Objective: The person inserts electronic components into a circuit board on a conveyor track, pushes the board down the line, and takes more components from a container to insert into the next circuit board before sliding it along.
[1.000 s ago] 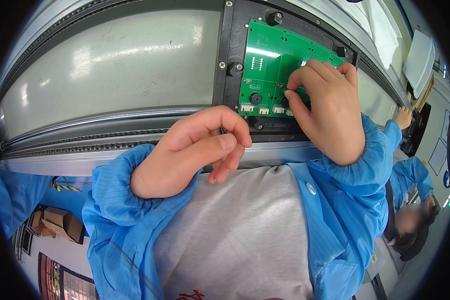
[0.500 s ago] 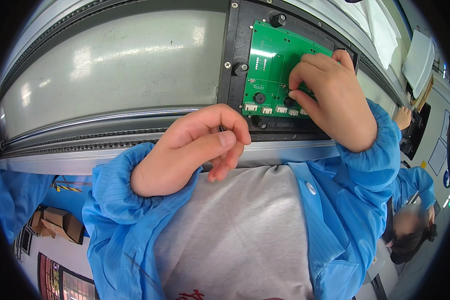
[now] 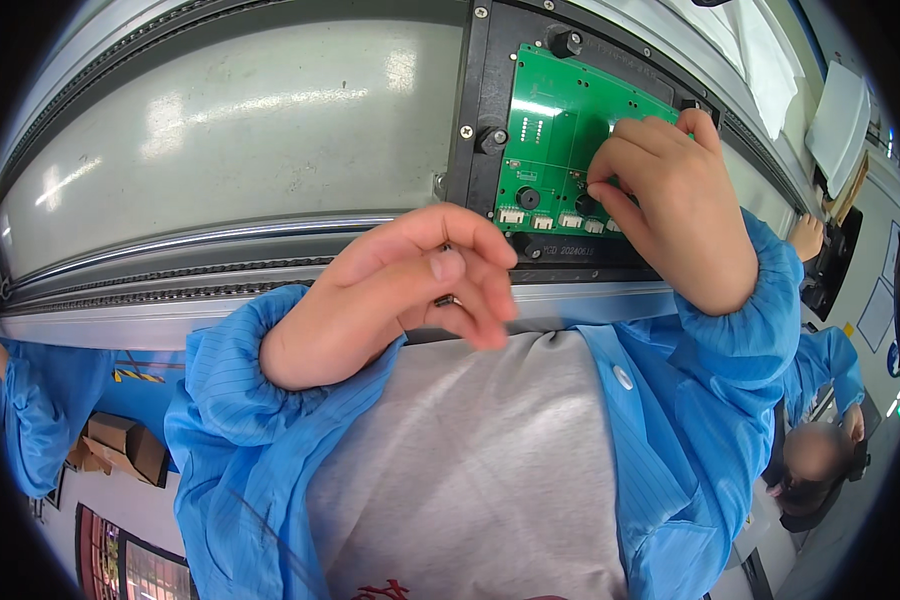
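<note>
Circuit board lies beneath the right hand, pinch nearly closed, hold unclear.

The circuit board is green, its frame black, the jacket pinstriped blue, the shirt grey.

The right hand is over a circuit board.

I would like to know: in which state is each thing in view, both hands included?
Green circuit board: lying in the black frame, partly covered.
Left round black part: on the board, uncovered.
Right hand: over the board; any grip is hidden.
Left hand: loosely curled.
Small dark part: held in it, partly hidden.
Blue jacket: open in front, over a grey shirt.
</note>
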Available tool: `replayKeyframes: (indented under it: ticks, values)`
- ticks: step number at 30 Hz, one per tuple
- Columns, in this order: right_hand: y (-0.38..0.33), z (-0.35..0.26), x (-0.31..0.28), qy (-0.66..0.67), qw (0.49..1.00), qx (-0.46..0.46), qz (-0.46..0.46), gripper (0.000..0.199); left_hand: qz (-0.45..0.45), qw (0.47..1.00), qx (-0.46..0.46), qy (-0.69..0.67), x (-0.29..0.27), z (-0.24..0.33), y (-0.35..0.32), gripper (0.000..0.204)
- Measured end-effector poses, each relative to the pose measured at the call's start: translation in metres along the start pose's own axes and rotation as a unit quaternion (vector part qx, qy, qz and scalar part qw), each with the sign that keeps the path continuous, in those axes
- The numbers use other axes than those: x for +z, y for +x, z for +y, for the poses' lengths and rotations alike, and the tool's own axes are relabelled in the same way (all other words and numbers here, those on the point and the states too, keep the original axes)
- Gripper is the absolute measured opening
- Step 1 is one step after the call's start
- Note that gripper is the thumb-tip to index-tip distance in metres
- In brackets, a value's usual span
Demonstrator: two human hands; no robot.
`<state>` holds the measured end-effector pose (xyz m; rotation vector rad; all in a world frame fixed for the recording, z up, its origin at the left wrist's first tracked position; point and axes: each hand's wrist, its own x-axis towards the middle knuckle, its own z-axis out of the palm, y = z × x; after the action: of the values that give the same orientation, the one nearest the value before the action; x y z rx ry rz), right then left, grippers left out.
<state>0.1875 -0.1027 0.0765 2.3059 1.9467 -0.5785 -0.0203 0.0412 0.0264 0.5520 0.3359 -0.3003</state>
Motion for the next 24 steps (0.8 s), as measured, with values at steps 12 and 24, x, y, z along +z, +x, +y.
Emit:
replayKeyframes:
  ticks: [12, 24]
  values:
    - [-0.005, -0.057, 0.002, 0.151, 0.966, -0.030, 0.209, 0.022, -0.019, 0.986, 0.038, -0.158, 0.008, 0.001, 0.004, 0.070]
    - [0.000, -0.067, 0.030, 0.196, 0.947, -0.086, 0.240, 0.017, -0.016, 0.988, 0.062, -0.140, 0.015, 0.004, 0.001, 0.078]
